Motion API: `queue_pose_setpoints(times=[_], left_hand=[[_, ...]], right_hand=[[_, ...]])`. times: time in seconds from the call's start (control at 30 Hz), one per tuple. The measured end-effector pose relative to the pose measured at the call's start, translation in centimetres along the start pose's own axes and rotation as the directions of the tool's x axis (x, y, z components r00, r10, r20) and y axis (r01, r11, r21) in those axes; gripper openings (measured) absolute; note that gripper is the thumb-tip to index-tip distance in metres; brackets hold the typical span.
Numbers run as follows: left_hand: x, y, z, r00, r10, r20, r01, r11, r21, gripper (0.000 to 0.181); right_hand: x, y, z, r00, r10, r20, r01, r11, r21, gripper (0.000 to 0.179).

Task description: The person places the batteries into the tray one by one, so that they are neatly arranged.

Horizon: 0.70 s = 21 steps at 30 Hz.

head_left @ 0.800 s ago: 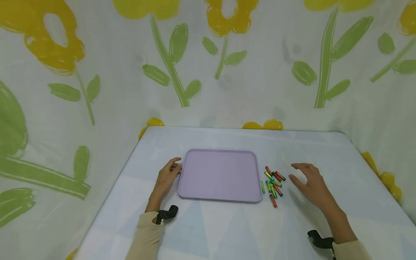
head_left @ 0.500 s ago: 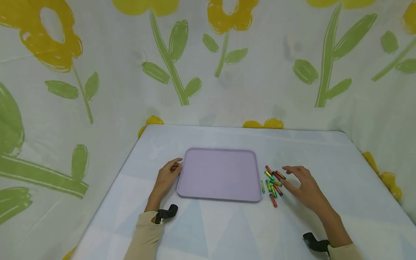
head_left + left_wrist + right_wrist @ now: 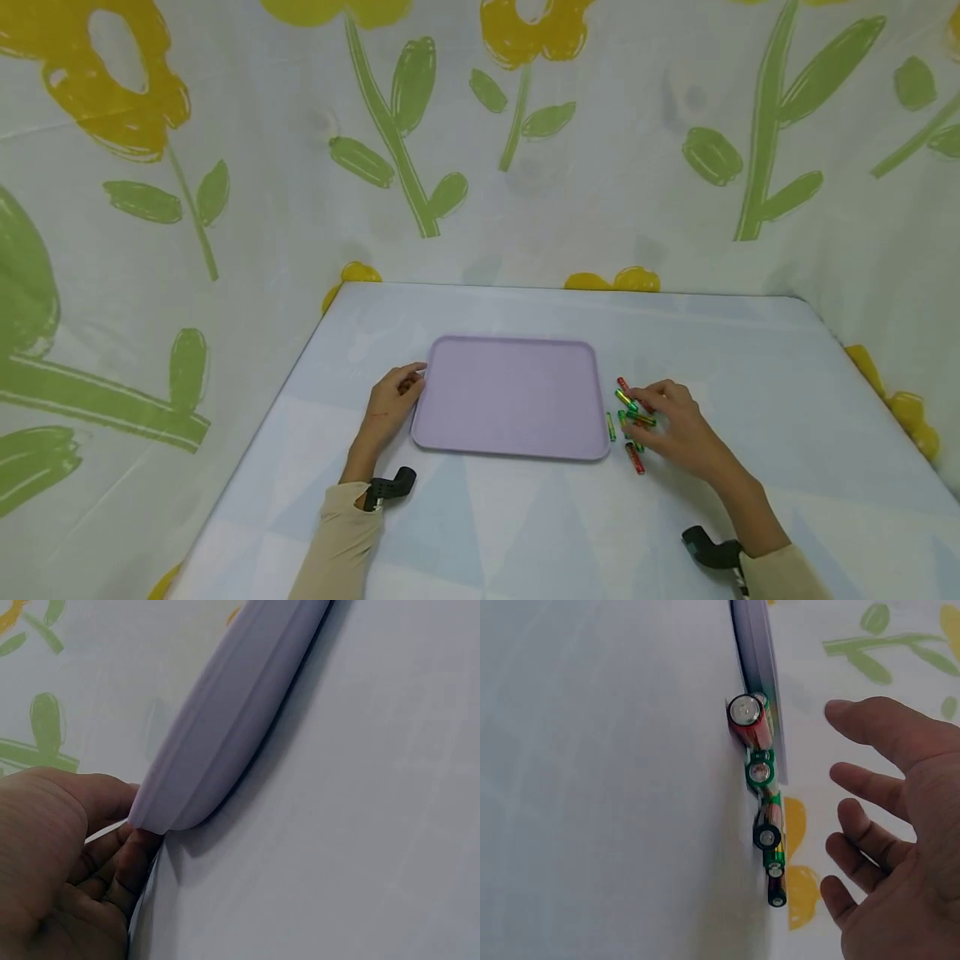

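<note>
At the left end of the lilac tray (image 3: 513, 400), my left hand (image 3: 386, 408) holds the edge. In the left wrist view the thumb meets the tray's rim (image 3: 176, 761) while curled fingers (image 3: 124, 874) lie against its side; the fingertips are partly hidden. My right hand (image 3: 675, 429) is over a loose pile of small batteries (image 3: 626, 400), red and green, beside the tray's right end. In the right wrist view its thumb and fingers (image 3: 866, 780) are spread, and a gap shows between them and the batteries (image 3: 761, 772). The hand covers part of the pile in the head view.
Table (image 3: 540, 533) with a pale triangle-patterned cover lies under everything. Behind and around it hangs a white cloth (image 3: 285, 208) printed with yellow flowers and green leaves. A black wrist camera (image 3: 708, 550) sits on the right wrist and another black camera (image 3: 393, 483) on the left.
My right hand has moved left from beside the pile until it is over the batteries. The left hand has stayed at the tray's edge. The head view has shifted slightly.
</note>
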State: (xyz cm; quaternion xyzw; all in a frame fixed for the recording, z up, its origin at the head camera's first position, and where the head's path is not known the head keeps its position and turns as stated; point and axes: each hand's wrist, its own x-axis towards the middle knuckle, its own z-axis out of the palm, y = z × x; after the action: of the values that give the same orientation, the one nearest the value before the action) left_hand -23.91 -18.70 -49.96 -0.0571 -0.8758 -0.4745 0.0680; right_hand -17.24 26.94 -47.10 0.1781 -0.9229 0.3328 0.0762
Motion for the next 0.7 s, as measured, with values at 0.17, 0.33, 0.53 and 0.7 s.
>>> queue_pose_setpoints(times=[0.17,0.33,0.53,0.7], left_hand=[[0.0,-0.1,0.0,1.0,-0.015,0.009,0.014,1.0,0.023,0.033],[0.1,-0.3,0.1,1.0,-0.016,0.007,0.015,0.999,0.033,0.033],[0.0,-0.2,0.0,1.0,-0.03,0.005,0.03,0.999,0.037,0.033],[0.0,-0.1,0.1,1.0,-0.015,-0.002,0.015,0.999,0.045,0.033]], right_hand=[[0.2,0.1,0.4,0.998,-0.058,0.028,0.059,0.998,-0.034,0.053],[0.3,0.7,1.0,0.988,-0.153,0.017,0.154,0.986,-0.064,0.055],[0.4,1.3,1.5,0.98,-0.197,0.017,0.197,0.976,-0.091,0.055],[0.6,1.5,2.0,0.975,-0.22,0.012,0.22,0.967,-0.131,0.054]])
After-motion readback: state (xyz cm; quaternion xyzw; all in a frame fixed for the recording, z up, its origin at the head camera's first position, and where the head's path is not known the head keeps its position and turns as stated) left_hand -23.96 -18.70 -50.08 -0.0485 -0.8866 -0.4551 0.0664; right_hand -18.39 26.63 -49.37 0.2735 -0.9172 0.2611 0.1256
